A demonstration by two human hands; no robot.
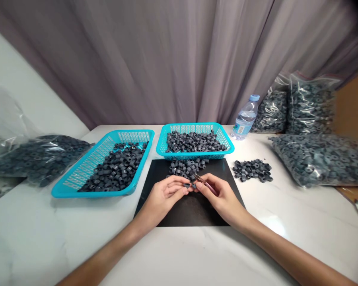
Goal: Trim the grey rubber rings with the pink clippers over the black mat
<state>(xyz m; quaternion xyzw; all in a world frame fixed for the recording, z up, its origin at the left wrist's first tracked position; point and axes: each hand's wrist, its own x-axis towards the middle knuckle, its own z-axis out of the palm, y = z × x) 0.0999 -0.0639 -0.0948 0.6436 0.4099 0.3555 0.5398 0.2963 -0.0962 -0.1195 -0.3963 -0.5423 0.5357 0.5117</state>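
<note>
Over a black mat [179,210] my left hand [164,194] is closed in a pinch on a small dark grey ring part [187,185]. My right hand [219,194] is closed on a thin tool with a reddish handle [207,183], its tip touching that part. Just beyond my fingers, a loose pile of the same grey ring parts [186,167] lies on the mat's far edge.
Two teal baskets hold grey rings, one at left [77,178], one behind the mat [197,128]. A small pile of rings [252,170] lies right of the mat. A water bottle [245,117] and bags of rings at right [319,157] and left [38,157] stand around.
</note>
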